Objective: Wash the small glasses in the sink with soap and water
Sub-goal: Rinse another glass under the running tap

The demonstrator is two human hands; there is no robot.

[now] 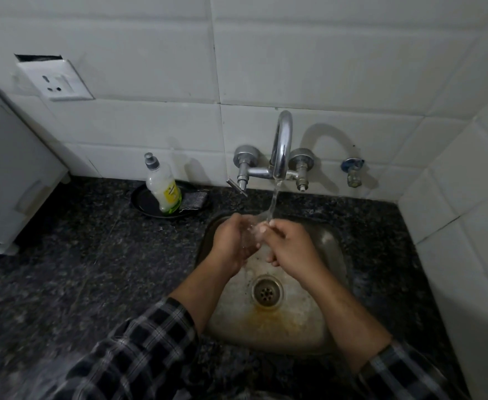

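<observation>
A small clear glass (251, 236) is held over the steel sink (328, 241), under the stream of water running from the chrome tap (281, 145). My left hand (231, 241) grips the glass from the left, fingers curled round it. My right hand (287, 246) is at the glass's right side, its fingertips at the rim where the water lands. The glass is mostly hidden between my hands. A soap bottle (165, 189) with yellow-green liquid stands on a black dish (143, 202) left of the tap, beside a dark scrub pad (193, 199).
Dark speckled stone counter (92, 255) surrounds the sink. The drain (266, 291) has rust stains below it. A white appliance (9, 174) stands at the far left. White tiled walls rise behind and on the right, with a socket (55, 82) and a small valve (352, 171).
</observation>
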